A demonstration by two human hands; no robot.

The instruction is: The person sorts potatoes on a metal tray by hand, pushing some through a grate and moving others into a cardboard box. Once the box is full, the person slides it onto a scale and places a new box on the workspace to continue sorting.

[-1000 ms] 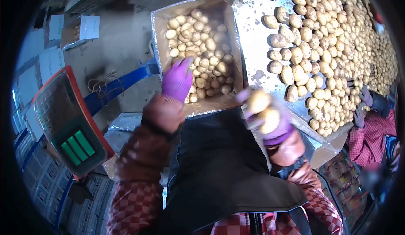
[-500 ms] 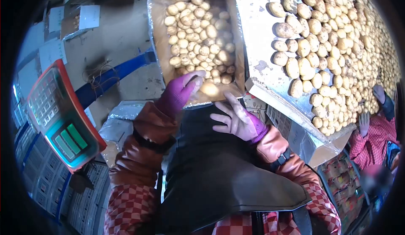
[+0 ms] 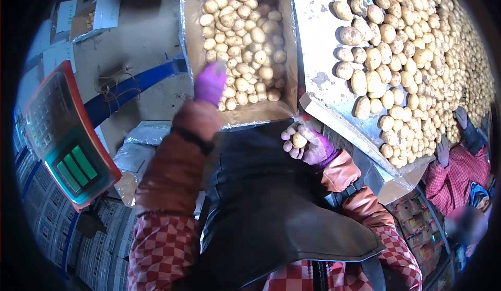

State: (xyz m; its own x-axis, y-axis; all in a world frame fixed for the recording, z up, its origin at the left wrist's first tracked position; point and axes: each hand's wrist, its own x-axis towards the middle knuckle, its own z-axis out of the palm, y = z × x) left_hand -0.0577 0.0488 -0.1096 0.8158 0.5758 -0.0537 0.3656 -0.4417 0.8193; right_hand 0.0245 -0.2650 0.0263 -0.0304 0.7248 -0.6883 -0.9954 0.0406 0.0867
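Note:
A cardboard box [image 3: 261,114] lined with brown paper holds a heap of small potatoes [image 3: 242,40]. My left hand [image 3: 211,84], in a purple glove, is over the box's near left part, above the potatoes. Motion smears it, and its fingers cannot be made out. My right hand [image 3: 315,149], gloved in purple with pale dusty fingers, is just outside the near right corner of the box. Its fingers curl around one potato [image 3: 299,140], palm side up.
To the right, a metal sorting table [image 3: 318,56] carries a large spread of potatoes [image 3: 407,66]. A scale display [image 3: 75,165] stands at left beside a blue bar [image 3: 151,79]. Another person's hands [image 3: 442,151] touch the potatoes at far right. Boxes [image 3: 96,17] lie on the floor.
My left hand has moved up and left over the box. My right hand has gone from spread fingers to closed around a potato, a little lower and right. The blurred potato between them is gone from there.

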